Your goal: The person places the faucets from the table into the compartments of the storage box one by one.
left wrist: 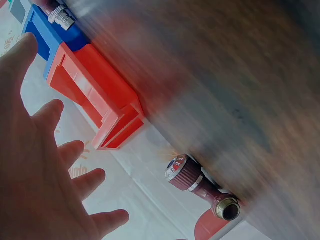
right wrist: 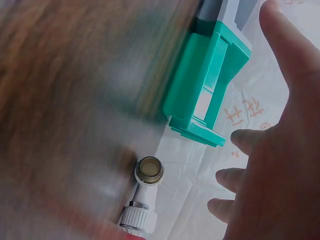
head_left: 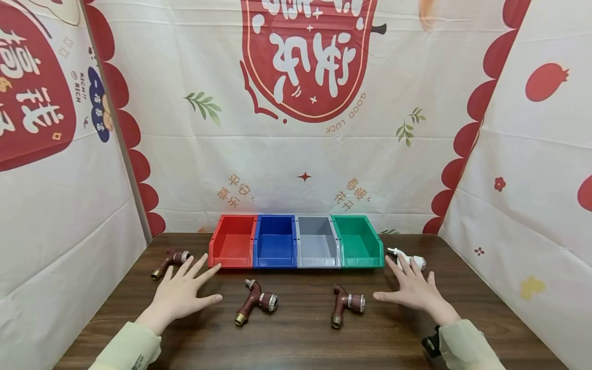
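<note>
My left hand point(head_left: 181, 294) is spread over the table's left side, fingers straight, holding nothing. Close by its fingertips lies a dark red faucet point(head_left: 170, 262), seen in the left wrist view with its ribbed knob and brass end. My right hand point(head_left: 413, 288) spreads likewise on the right, with nothing in its grasp. Its fingers partly cover a white faucet point(head_left: 418, 261) in the head view; the right wrist view shows that faucet's round threaded end. Between the hands lie two more dark red faucets, one left of centre point(head_left: 255, 302) and another right of centre point(head_left: 346, 305).
Behind the faucets a row of joined bins stands along the table's back: red point(head_left: 233, 241), blue point(head_left: 276, 244), grey point(head_left: 318, 244) and green point(head_left: 358, 241). Printed white cloth point(head_left: 287, 154) hangs behind and on both sides of the dark wooden table point(head_left: 296, 339).
</note>
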A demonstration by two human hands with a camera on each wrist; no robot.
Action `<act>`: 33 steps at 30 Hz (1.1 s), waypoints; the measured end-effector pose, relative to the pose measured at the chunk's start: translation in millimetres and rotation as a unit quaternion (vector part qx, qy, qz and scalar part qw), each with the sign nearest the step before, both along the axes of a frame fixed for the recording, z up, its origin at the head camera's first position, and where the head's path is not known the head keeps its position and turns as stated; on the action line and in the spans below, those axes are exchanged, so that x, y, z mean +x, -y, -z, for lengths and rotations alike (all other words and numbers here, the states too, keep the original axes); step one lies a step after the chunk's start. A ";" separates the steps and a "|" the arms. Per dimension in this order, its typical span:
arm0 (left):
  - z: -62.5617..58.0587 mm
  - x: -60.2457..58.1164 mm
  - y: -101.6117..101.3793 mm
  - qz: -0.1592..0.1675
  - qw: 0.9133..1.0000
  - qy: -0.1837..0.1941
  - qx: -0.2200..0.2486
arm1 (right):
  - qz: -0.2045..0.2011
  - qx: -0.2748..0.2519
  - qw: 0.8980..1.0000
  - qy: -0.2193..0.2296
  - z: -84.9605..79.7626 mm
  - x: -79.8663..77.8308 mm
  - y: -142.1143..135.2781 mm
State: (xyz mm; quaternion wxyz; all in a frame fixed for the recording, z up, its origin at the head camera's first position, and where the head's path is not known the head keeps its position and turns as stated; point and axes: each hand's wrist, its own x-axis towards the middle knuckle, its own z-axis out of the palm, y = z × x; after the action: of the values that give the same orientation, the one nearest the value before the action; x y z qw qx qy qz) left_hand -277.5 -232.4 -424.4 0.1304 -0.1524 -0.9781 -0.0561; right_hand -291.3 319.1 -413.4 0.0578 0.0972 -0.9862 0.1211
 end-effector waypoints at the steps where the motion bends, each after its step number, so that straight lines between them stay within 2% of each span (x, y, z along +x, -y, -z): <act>1: -0.3 0.0 0.1 0.001 1.000 -0.001 0.000 | 0.000 -0.002 1.000 -0.001 -1.4 -0.6 0.7; 5: -0.1 0.2 1.9 0.001 1.000 -0.010 -0.003 | -0.001 -0.008 1.000 -0.008 -4.9 -7.6 3.5; 15: -1.7 0.6 2.4 0.001 1.000 -0.022 -0.001 | -0.025 -0.044 0.998 -0.045 -15.2 -38.9 12.5; 22: -0.7 5.3 1.9 0.002 1.000 -0.021 0.000 | -0.023 -0.064 0.997 -0.046 -8.1 -56.8 10.8; 33: -1.9 5.5 4.3 0.001 0.999 -0.033 -0.007 | -0.041 -0.093 0.994 -0.026 3.7 -73.3 8.7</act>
State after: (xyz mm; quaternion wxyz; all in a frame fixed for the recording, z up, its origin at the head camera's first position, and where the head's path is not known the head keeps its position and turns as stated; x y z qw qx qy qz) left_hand -272.0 -236.7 -422.6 0.1614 -0.1555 -0.9735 -0.0446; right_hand -364.6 310.4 -417.1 0.0875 0.1348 -0.9639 0.2122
